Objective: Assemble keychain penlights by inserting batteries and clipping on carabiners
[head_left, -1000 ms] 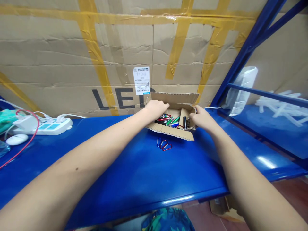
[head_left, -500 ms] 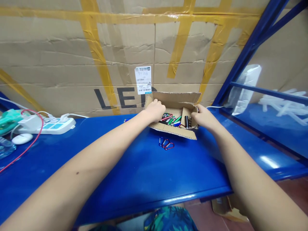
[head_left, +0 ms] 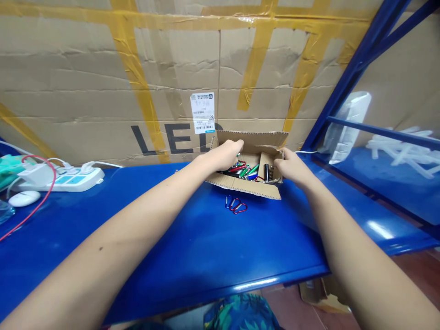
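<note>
A small open cardboard box (head_left: 247,187) stands on the blue table. Inside it lie several metallic carabiners and tubes in green (head_left: 253,169), red and blue, while a black cylinder (head_left: 266,172) stands at its right end. My left hand (head_left: 228,155) reaches over the left part of the box with fingers curled together; a speck of green shows by the fingertips, but what they hold is hidden. My right hand (head_left: 290,166) pinches the box's right wall. Three carabiners (head_left: 236,205), blue and red, lie on the table in front of the box.
Behind the box rises a large taped carton (head_left: 178,82) with a shipping label. A white power strip (head_left: 74,179) with plugs and a red cable sits at left. To the right are a blue metal frame (head_left: 338,96) and white tube-like pieces (head_left: 405,146).
My left hand has shifted right and slightly up over the box, its thumb side now higher. My right hand stays on the box wall. The view has shifted slightly.
</note>
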`<state>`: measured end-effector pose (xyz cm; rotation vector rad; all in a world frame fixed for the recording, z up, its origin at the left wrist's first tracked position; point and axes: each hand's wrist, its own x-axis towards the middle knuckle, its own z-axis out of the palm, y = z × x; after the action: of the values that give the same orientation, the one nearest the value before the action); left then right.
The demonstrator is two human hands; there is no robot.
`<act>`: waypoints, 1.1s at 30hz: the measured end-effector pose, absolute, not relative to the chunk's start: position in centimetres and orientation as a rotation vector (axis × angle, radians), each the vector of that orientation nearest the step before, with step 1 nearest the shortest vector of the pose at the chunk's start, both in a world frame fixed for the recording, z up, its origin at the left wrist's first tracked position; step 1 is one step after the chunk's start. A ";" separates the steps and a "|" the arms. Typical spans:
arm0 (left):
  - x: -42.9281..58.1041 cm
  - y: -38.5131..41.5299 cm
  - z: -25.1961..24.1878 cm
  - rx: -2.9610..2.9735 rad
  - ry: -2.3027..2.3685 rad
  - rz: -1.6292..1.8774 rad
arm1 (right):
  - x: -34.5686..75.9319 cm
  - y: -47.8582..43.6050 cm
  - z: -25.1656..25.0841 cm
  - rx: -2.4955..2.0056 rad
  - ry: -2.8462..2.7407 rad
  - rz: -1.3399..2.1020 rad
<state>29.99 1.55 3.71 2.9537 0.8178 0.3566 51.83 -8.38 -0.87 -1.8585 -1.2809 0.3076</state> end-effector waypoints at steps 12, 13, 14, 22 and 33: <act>31.4 0.6 3.2 3.316 0.908 0.097 | 52.1 -8.3 -1.0 -1.859 -1.320 0.196; 31.5 0.7 3.1 3.317 0.891 0.113 | 52.1 -8.3 -1.1 -1.860 -1.318 0.197; 31.5 0.8 3.0 3.311 0.871 0.129 | 52.1 -8.3 -1.1 -1.861 -1.316 0.199; 31.5 1.9 3.7 3.096 0.875 0.284 | 52.4 -8.2 -1.2 -1.872 -1.323 0.222; 30.7 0.5 5.2 2.691 1.001 0.368 | 52.4 -8.2 -1.2 -1.833 -1.337 0.257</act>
<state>30.68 0.50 5.19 2.6915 1.0012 0.3679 52.39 -8.17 -1.18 -1.8330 -1.3371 0.2571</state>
